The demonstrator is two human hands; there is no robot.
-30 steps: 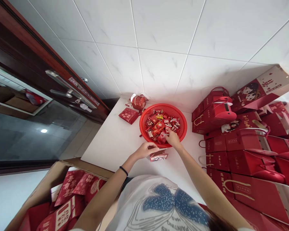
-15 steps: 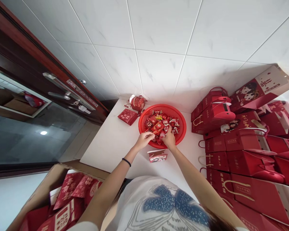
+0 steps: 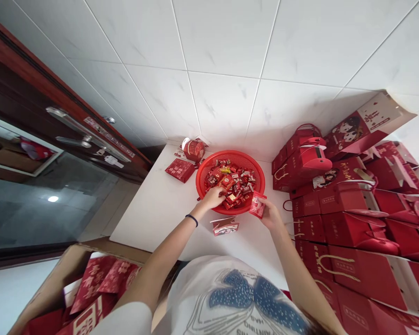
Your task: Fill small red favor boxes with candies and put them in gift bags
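The right hand [image 3: 271, 215] holds a red packet [image 3: 257, 204] between its fingers — beside the right near edge of the basket [image 3: 259, 166]. The left hand [image 3: 212, 197] has its fingers nearly together at the candies, near the basket's left near edge — what they grip, I cannot tell.

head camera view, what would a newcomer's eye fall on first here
Probably the bright red basket in the middle, heaped with wrapped sweets, with the left hand among them. Just to its right, the right hand holds up a red packet. Next would come the mass of red gift bags and boxes crowding the right side.
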